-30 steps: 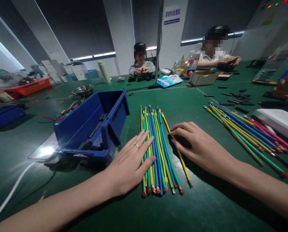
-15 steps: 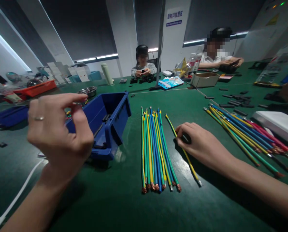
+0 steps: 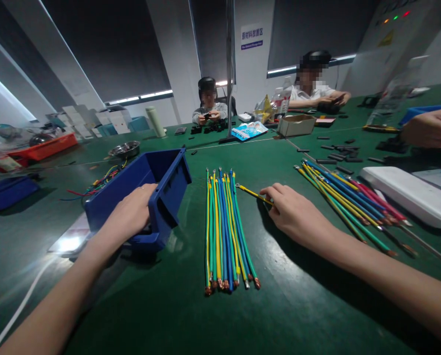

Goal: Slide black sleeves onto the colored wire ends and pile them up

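Observation:
My left hand (image 3: pixel 133 209) reaches into a blue plastic bin (image 3: pixel 170 199); its fingers are hidden behind the bin's wall. My right hand (image 3: pixel 292 209) is closed, pinching a yellow-and-green wire (image 3: pixel 250 192) near the table. The ring terminal on that wire points left, close to the top of a row of wires (image 3: pixel 226 231). Green, yellow and blue wires lie side by side in this row, most with bare copper at their near ends.
Right of my right hand lies another bundle of coloured wires (image 3: pixel 339 197), beside a white case (image 3: pixel 409 197). Black tube pieces (image 3: pixel 341 154) are scattered behind. A co-worker's hand (image 3: pixel 431 128) shows at the right edge. Another bin (image 3: pixel 11 192) stands left, near a phone (image 3: pixel 70 236).
My left hand has gone from a raised pinch down into the blue bin. The wire in my right hand has turned from slanting along the table to pointing left towards the row.

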`<state>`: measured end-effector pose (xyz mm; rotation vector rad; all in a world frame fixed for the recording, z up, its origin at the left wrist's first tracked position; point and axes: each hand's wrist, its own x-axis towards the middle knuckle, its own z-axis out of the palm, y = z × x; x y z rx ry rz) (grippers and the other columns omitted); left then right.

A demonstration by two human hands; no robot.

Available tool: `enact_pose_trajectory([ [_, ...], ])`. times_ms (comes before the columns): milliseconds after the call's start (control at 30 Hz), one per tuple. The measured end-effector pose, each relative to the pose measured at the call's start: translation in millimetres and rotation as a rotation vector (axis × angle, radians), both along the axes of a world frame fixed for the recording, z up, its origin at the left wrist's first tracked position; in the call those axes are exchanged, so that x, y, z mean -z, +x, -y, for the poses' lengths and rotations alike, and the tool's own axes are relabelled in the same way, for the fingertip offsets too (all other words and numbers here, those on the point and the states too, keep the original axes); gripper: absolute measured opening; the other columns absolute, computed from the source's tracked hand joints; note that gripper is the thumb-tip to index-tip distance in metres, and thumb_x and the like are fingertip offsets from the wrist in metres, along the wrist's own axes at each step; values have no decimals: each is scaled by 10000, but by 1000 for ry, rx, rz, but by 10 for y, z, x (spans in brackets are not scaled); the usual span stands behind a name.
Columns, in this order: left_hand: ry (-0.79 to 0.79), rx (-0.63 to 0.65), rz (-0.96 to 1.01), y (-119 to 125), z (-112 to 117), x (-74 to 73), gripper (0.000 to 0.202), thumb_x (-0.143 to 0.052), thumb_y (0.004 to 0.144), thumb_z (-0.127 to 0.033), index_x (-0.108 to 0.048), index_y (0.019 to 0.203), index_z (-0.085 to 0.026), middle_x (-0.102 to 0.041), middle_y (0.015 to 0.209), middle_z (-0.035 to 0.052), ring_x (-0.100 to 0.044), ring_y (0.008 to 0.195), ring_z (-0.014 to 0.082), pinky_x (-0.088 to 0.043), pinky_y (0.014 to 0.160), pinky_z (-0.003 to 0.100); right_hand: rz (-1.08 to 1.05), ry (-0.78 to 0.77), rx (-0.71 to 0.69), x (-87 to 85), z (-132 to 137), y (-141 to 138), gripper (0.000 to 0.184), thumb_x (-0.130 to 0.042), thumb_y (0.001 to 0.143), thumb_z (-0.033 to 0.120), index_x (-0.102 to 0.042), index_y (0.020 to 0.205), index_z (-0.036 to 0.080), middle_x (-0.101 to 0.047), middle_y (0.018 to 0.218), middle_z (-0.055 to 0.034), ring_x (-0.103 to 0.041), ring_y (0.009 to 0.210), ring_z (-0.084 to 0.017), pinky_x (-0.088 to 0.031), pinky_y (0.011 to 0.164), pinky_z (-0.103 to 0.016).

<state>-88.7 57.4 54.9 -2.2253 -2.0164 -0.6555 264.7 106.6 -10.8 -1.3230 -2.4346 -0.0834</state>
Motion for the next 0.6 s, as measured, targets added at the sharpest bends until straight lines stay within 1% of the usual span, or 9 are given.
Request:
enact_pose_trajectory([
  [100,20,-89,5,90,28,-105,382,-345,973,-369,-674,946,-178,-738,962,102,-687,902,291,-508,767,383,15,-5,5,-12,13,-10,251,-438,841,134,-585,1042,167,-605,987,-111,-560,903,-245,-432,726,-355],
  [167,54,-147,0,157,110,-161,502,-235,1009,-411,-670,944,-170,-730,926,113,-681,887,298,-493,762,394,15,-8,12,-26,24,-23,222,-430,862,154,-581,1024,179,-604,980,-106,-560,890,-241,-425,698,-349],
  [233,36,-139,-18,198,250,-173,573,-192,1014,-469,-675,905,-180,-726,877,104,-680,858,292,-495,759,391,12,-13,19,-37,30,-34,209,-421,877,166,-573,1018,187,-603,981,-99,-563,884,-237,-415,674,-340],
  [267,12,-110,-34,202,336,-160,578,-209,1007,-507,-673,884,-186,-725,864,96,-681,850,289,-502,764,389,12,-16,23,-40,31,-38,206,-416,881,170,-570,1017,190,-603,975,-95,-564,878,-234,-410,662,-336],
  [333,-39,-32,-75,169,521,-101,536,-340,953,-608,-670,883,-192,-729,916,95,-679,888,301,-517,801,402,11,-20,32,-41,30,-43,200,-411,885,177,-563,1013,195,-603,959,-89,-566,859,-229,-397,637,-329],
  [400,-64,57,-112,89,689,-18,504,-442,921,-633,-663,1004,-187,-720,1055,108,-677,964,313,-530,846,427,8,-23,39,-37,28,-48,194,-412,887,186,-559,1012,200,-605,947,-82,-568,847,-223,-387,622,-323],
  [433,-70,99,-109,39,756,24,465,-477,925,-606,-658,1067,-202,-710,1113,97,-672,1008,303,-530,883,422,7,-24,40,-34,26,-50,195,-411,889,191,-557,1017,202,-605,946,-79,-569,846,-219,-385,621,-320],
  [500,-63,182,-94,-56,847,97,363,-517,946,-526,-649,1123,-238,-700,1158,73,-660,1062,277,-529,925,402,7,-28,40,-29,24,-55,200,-407,893,203,-555,1028,205,-604,939,-71,-574,845,-212,-383,623,-316],
  [600,12,294,-81,-130,903,171,231,-533,977,-362,-627,1150,-240,-694,1136,72,-650,1066,248,-537,924,379,5,-29,43,-23,19,-56,203,-406,895,221,-556,1030,205,-601,919,-62,-580,817,-210,-380,615,-317],
])
